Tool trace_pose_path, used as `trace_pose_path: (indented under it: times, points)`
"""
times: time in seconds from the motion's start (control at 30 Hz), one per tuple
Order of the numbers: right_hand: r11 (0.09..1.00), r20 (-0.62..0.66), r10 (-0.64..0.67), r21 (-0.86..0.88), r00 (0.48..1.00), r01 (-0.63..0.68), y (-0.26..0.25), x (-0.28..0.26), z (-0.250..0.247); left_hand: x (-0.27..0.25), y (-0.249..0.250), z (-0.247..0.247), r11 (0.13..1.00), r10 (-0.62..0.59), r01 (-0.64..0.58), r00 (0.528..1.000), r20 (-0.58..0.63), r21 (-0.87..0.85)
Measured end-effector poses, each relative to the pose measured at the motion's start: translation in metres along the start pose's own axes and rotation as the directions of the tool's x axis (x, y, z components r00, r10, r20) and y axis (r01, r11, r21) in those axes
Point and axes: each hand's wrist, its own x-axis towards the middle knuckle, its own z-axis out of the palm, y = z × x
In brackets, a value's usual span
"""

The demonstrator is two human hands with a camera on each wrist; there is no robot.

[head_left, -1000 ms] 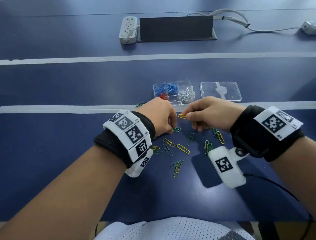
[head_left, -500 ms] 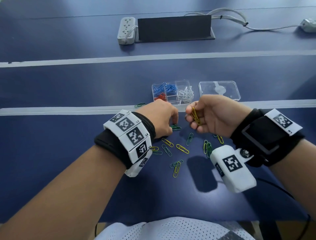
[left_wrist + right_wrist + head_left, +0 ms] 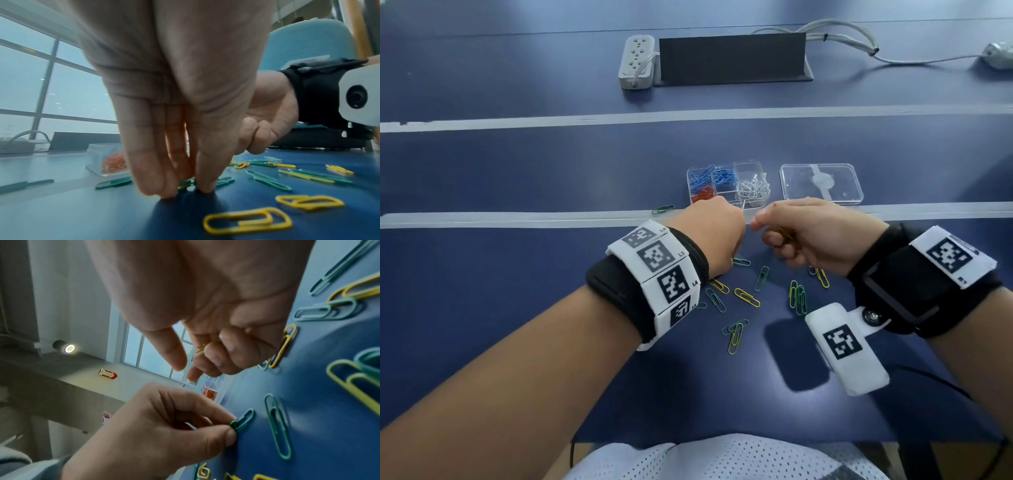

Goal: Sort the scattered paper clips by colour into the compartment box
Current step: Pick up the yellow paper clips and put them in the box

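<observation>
The head view looks down over the table [image 3: 517, 178]; both wrist views sit close above it, sharing the green clip [image 3: 186, 184].

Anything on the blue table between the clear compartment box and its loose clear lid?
No. Head view shows bare blue table between the clear compartment box and the clear lid beside it.

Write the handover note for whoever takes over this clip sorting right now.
Left hand pinches a green clip at the table. Right hand holds yellow clips in curled fingers, above the table.
Compartment box is open, lid beside it.
Done: blue, red and white clips are in compartments.
Left: the loose green and yellow clips in front of the box.
</observation>
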Motion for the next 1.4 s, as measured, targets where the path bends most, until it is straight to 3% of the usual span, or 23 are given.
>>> trace_pose_path:
  times: [0.27,0.33,0.4,0.5,0.63,0.73,0.8,0.87,1.0,1.1,1.17,1.3,1.4]
  points:
    - [0.995,-0.019,-0.027,-0.100,0.999,0.025,0.003,-0.004,0.001,0.004,0.008,-0.002,0.994,0.034,-0.046,0.992,0.123,0.095]
    - [0.970,-0.034,-0.059,-0.236,0.998,0.049,0.004,-0.008,-0.003,0.006,0.007,-0.001,0.995,0.055,-0.065,0.991,0.124,0.075]
    - [0.849,-0.018,-0.119,-0.520,0.993,0.092,0.004,-0.015,-0.003,0.006,0.004,0.000,0.996,0.072,-0.078,0.990,0.120,0.049]
    - [0.543,0.081,-0.154,-0.826,0.985,0.152,0.003,-0.025,0.011,0.007,-0.003,-0.001,0.998,0.059,-0.058,0.994,0.095,-0.017]
    - [0.301,0.153,-0.148,-0.934,0.977,0.192,0.004,-0.027,0.035,0.008,-0.009,-0.003,0.990,0.039,-0.036,0.999,0.020,-0.137]
    - [0.227,0.176,-0.154,-0.951,0.972,0.208,0.004,-0.029,0.041,0.007,-0.011,-0.003,0.972,0.047,-0.052,0.999,-0.027,-0.229]
    - [0.211,0.180,-0.131,-0.956,0.975,0.205,0.002,-0.031,0.041,0.007,-0.012,-0.003,0.958,0.055,-0.060,0.998,-0.027,-0.280]
    - [0.255,0.156,-0.098,-0.951,0.983,0.177,-0.003,-0.033,0.038,0.008,-0.012,-0.003,0.948,0.064,-0.063,0.998,-0.006,-0.312]
    - [0.486,0.035,-0.058,-0.872,0.998,0.059,-0.028,-0.032,0.010,0.009,-0.012,-0.001,0.934,0.062,-0.050,0.998,0.022,-0.354]
    - [0.663,-0.032,-0.134,-0.745,0.990,0.066,-0.053,-0.020,-0.016,0.011,-0.008,0.000,0.932,0.065,-0.049,0.997,0.033,-0.360]
    - [0.723,-0.089,-0.174,-0.688,0.981,0.066,-0.068,-0.006,-0.027,0.011,-0.003,-0.002,0.950,0.089,-0.073,0.995,0.039,-0.303]
    - [0.574,-0.151,-0.233,-0.819,0.961,0.011,-0.092,0.031,-0.024,0.014,0.011,-0.002,0.980,0.188,-0.177,0.973,0.131,-0.092]
    - [0.447,-0.178,-0.253,-0.893,0.951,-0.048,-0.102,0.051,-0.011,0.016,0.016,0.002,0.984,0.179,-0.175,0.972,0.151,-0.038]
